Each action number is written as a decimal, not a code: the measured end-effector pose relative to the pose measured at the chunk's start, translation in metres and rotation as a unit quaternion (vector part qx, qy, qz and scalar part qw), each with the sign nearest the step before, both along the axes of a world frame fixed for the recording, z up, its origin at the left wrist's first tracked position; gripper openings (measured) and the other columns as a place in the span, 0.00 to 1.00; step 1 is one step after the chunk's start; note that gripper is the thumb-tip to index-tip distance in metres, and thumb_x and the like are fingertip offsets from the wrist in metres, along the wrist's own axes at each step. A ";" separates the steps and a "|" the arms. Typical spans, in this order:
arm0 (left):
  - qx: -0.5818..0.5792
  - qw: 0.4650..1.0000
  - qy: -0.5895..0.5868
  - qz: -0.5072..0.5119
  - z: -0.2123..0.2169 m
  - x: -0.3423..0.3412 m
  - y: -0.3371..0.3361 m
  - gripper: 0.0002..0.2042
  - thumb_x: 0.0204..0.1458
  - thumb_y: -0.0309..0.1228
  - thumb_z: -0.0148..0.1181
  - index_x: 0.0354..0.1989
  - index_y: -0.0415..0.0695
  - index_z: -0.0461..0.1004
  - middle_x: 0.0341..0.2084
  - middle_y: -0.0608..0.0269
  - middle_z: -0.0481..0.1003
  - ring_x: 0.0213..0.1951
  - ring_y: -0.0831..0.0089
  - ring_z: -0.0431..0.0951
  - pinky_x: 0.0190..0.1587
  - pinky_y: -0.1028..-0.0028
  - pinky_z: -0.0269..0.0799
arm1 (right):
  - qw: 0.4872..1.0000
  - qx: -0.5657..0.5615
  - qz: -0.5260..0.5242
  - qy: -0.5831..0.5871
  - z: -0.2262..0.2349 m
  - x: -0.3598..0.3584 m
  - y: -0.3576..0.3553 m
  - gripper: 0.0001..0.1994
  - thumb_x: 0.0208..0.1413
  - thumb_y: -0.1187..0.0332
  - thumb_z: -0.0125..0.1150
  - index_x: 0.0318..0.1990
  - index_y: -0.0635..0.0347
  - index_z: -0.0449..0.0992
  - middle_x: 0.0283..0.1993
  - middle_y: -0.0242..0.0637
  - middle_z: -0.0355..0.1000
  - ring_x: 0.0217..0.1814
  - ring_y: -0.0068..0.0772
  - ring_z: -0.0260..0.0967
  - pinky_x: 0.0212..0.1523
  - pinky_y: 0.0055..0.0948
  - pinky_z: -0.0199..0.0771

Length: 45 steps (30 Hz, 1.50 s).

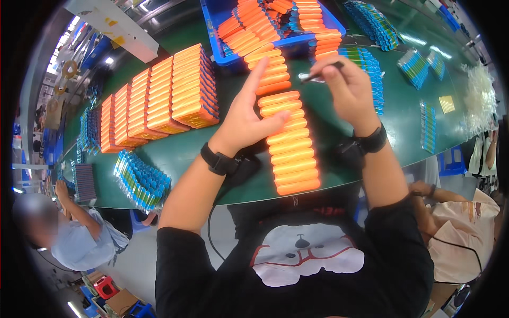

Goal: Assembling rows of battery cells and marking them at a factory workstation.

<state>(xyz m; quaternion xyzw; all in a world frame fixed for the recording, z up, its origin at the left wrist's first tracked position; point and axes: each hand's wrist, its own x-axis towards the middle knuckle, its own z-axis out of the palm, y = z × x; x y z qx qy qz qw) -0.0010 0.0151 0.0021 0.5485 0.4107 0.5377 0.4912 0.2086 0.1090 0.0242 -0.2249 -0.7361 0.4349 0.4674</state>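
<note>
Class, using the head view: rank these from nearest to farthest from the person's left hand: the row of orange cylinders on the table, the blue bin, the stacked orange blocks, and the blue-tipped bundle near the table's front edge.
1. Row of orange cylinders: touching the left hand, just right of it.
2. Stacked orange blocks: to the left.
3. Blue bin and blue-tipped bundle: bin behind, bundle lower left; too close to call.

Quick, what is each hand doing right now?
Left hand: open, fingers spread, resting on the row of orange cylinders.
Right hand: closed, pinching a thin dark tool.
</note>
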 end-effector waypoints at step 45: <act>-0.014 0.998 0.062 -0.029 0.000 -0.012 0.000 0.42 0.52 0.29 0.71 0.73 0.37 0.53 0.66 0.56 0.64 0.66 0.71 0.64 0.68 0.70 0.58 | 0.741 -0.237 0.599 -0.192 0.031 0.030 -0.006 0.11 0.65 0.68 0.60 0.36 0.69 0.80 0.31 0.37 0.80 0.26 0.22 0.75 0.28 0.23 0.73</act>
